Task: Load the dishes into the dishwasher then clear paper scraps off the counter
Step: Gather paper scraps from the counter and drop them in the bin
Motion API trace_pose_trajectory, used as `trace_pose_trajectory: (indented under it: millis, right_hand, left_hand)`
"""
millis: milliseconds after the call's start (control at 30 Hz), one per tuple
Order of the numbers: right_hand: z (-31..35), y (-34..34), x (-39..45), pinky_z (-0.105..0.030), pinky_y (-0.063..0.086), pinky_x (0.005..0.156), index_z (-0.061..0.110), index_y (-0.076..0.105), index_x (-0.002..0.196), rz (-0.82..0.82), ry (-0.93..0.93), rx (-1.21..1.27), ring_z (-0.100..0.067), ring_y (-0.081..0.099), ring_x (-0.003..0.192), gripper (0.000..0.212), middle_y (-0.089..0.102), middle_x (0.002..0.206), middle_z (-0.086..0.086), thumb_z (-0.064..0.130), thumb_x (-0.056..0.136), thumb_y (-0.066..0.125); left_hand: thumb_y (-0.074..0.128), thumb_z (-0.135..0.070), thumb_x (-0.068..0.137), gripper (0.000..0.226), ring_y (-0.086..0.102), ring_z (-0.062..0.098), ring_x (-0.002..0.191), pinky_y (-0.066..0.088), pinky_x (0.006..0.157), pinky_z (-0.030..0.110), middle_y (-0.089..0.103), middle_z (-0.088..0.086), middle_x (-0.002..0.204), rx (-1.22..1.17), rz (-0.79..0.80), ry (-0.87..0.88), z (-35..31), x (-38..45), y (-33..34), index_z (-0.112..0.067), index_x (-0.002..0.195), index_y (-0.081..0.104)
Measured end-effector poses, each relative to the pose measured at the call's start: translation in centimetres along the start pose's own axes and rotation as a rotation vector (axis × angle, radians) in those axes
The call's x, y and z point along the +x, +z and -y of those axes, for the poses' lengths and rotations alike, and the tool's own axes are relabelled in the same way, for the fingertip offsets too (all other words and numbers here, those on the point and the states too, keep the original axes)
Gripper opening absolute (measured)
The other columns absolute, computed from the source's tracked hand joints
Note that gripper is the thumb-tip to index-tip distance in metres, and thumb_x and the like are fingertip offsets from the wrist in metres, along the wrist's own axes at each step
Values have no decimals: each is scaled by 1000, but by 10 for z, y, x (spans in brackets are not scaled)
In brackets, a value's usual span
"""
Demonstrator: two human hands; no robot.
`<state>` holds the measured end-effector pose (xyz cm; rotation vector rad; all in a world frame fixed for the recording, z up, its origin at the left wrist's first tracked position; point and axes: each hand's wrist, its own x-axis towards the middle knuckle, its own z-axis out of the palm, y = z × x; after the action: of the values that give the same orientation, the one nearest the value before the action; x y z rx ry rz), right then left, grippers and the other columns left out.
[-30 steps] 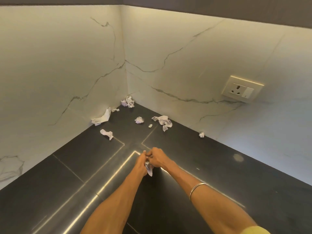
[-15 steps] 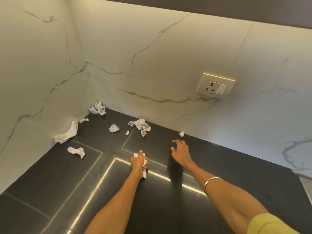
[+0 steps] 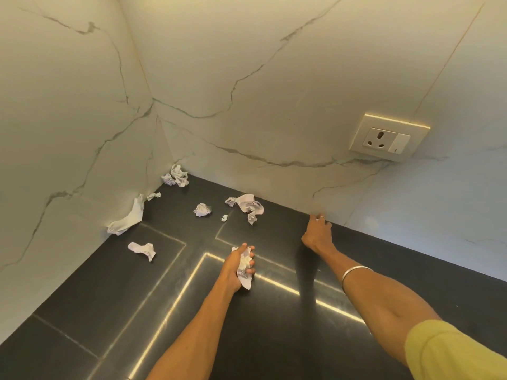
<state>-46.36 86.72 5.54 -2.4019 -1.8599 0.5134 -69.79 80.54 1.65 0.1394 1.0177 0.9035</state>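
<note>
My left hand (image 3: 238, 266) grips a wad of crumpled paper scraps (image 3: 245, 270) just above the black counter (image 3: 274, 338). My right hand (image 3: 317, 233) reaches to the foot of the back wall, its fingertips gathered on a small white scrap (image 3: 317, 219), mostly hidden under them. Loose scraps lie toward the corner: a crumpled pair (image 3: 177, 176) in the corner, a long strip (image 3: 127, 219) and a small bit (image 3: 153, 196) against the left wall, a ball (image 3: 202, 209), a tiny bit (image 3: 224, 218), a larger crumple (image 3: 248, 205) and one piece (image 3: 142, 249) nearer me.
White marble walls meet in a corner (image 3: 164, 160) behind the counter. A wall socket with a switch (image 3: 388, 138) sits on the back wall above my right hand. Bright light strips reflect across the counter surface.
My hands have parted. The right hand left the wad and reached forward and right to the small scrap at the wall. The left hand keeps the wad. The view shifted slightly.
</note>
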Motion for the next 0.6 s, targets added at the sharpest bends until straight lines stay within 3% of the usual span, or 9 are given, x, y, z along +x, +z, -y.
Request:
trace_pose_trajectory:
  millis: [167, 300, 367, 433, 500, 600]
  right_hand:
    - [-17, 10, -7, -41, 45, 100, -7, 33, 140, -120, 41, -1, -41, 47, 120, 64, 36, 140, -28, 21, 92, 64]
    - [-34, 11, -20, -39, 48, 88, -1, 49, 127, -184, -66, -41, -36, 53, 109, 36, 50, 126, -23, 18, 98, 54]
    - [-32, 11, -32, -36, 47, 78, 7, 59, 113, -138, -94, 76, -34, 58, 100, 21, 55, 115, -17, 9, 93, 56]
    - [-16, 8, -48, -25, 43, 75, 18, 67, 100, -44, -96, 301, -22, 62, 93, 20, 63, 106, -7, 6, 85, 63]
    - [12, 6, -67, -17, 42, 81, 24, 74, 100, 63, -155, 436, -8, 61, 88, 22, 72, 101, 2, 12, 82, 70]
    - [59, 15, -97, -23, 51, 84, 30, 71, 105, 169, -237, 564, -8, 66, 85, 27, 72, 95, 5, 18, 81, 73]
  left_hand:
    - [46, -31, 104, 28, 49, 10, 37, 31, 31, 16, 54, 1, 57, -42, 16, 37, 4, 0, -5, -9, 89, 56]
    - [44, -34, 104, 34, 48, 10, 36, 30, 31, 14, 53, 2, 54, -11, -46, 32, 5, 7, -3, -8, 87, 55]
    - [44, -38, 104, 36, 48, 10, 34, 30, 31, 14, 53, 1, 51, 2, -82, 34, 6, 12, -2, -9, 85, 55]
    - [44, -43, 103, 40, 47, 10, 34, 31, 32, 15, 53, 1, 51, 17, -114, 51, 7, 15, -1, -10, 84, 56]
    - [43, -47, 102, 44, 48, 11, 35, 32, 33, 15, 55, 2, 52, 24, -142, 73, 9, 19, -2, -9, 85, 57]
    - [44, -55, 99, 55, 58, 18, 44, 42, 37, 21, 64, 10, 65, 76, -229, 99, 13, 29, -15, -3, 100, 62]
